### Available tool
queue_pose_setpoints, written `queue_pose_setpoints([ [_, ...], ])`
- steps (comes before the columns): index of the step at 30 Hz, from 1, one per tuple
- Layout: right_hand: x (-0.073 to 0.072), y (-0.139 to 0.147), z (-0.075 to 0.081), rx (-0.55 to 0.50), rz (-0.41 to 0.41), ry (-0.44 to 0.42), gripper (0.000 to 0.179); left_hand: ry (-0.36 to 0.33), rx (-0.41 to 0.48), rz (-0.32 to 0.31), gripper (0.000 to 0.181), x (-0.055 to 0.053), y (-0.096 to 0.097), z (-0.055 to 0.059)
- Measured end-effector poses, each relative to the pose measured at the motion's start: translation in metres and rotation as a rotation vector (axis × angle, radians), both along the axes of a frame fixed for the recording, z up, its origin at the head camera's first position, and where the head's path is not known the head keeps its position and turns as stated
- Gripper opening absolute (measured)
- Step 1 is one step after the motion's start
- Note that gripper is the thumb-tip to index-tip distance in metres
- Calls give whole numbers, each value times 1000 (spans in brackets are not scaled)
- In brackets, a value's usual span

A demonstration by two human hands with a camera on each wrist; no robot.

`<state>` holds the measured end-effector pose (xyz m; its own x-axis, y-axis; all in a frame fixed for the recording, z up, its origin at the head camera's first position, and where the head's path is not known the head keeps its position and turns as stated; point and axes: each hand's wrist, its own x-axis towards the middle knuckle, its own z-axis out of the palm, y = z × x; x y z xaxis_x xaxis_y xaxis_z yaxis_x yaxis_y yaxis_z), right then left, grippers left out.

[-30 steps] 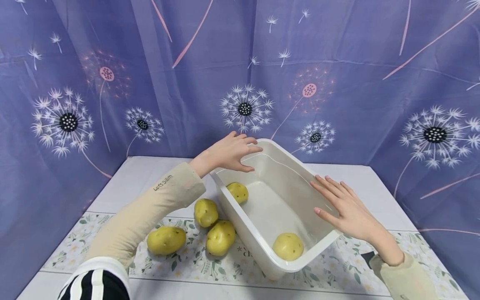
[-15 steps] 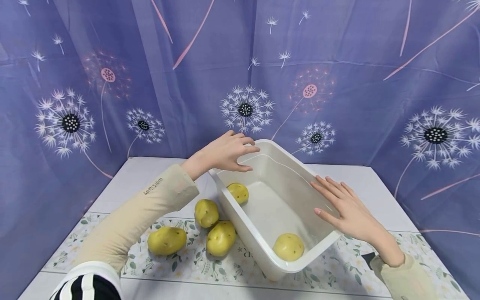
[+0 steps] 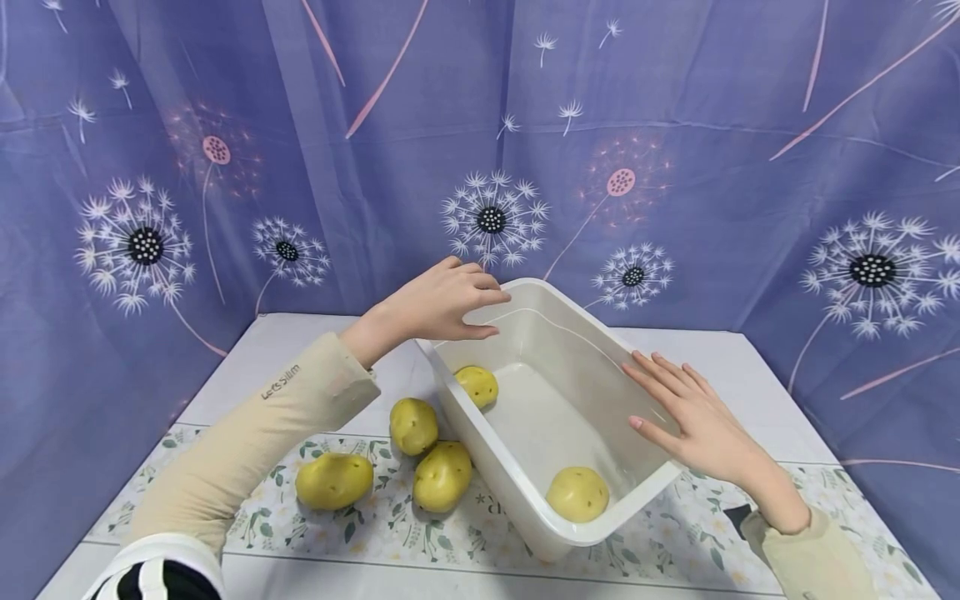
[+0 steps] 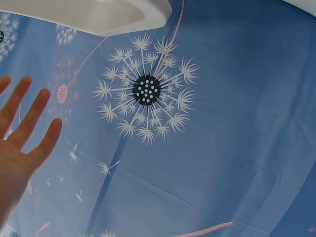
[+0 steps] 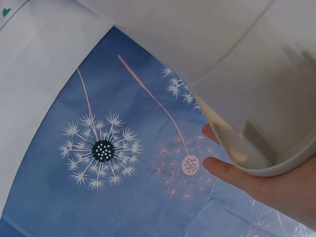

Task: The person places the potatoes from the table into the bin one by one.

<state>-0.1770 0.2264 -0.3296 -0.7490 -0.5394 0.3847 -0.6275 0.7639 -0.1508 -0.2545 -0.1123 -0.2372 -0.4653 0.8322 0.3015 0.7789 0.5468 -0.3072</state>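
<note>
Step, my read: hands are set up around the big off-white rectangular plastic tub [image 3: 482, 427], nothing gripped. Tub sits on the white tabletop [image 3: 757, 404], turned at an angle, with two loads inside: a yellow, pitted, oval potato [image 3: 477, 386] against the left wall and a rounder, pale-yellow pitted potato [image 3: 577, 494] by the near end.

Left hand [image 3: 450, 296]: fingers spread, holding nothing, over the far-left corner. Left wrist view suggests it's clear of the tub; contact can't be confirmed. Right hand [image 3: 701, 421]: fingers nearly straight, slightly apart, thumb split off, laid along the right rim. Not clamped; how firmly it touches, can't tell.

Next move on the tub would call for the left fingers to come onto the rim and the right to firm up, keeping it level so the potatoes inside don't roll.

Around: three more outside, left of the tub. Lumpy yellow upper potato [image 3: 413, 426] close against the plump yellow lower potato [image 3: 442, 477], both right by the wall; long yellow outlying potato [image 3: 334, 481] apart, on the floral-print strip [image 3: 667, 542]. That pair blocks any leftward slide. Purple dandelion-print curtain [image 3: 412, 167] limits room behind.
</note>
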Motion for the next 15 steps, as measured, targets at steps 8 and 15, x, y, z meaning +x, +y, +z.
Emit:
queue_pose_setpoints([
  [8,-1,0,-2,-6,-8,0,60,4,38,-7,36,4,-11,-4],
  [15,-1,0,-1,1,-4,6,61,8,67,-3,35,9,-18,-6],
])
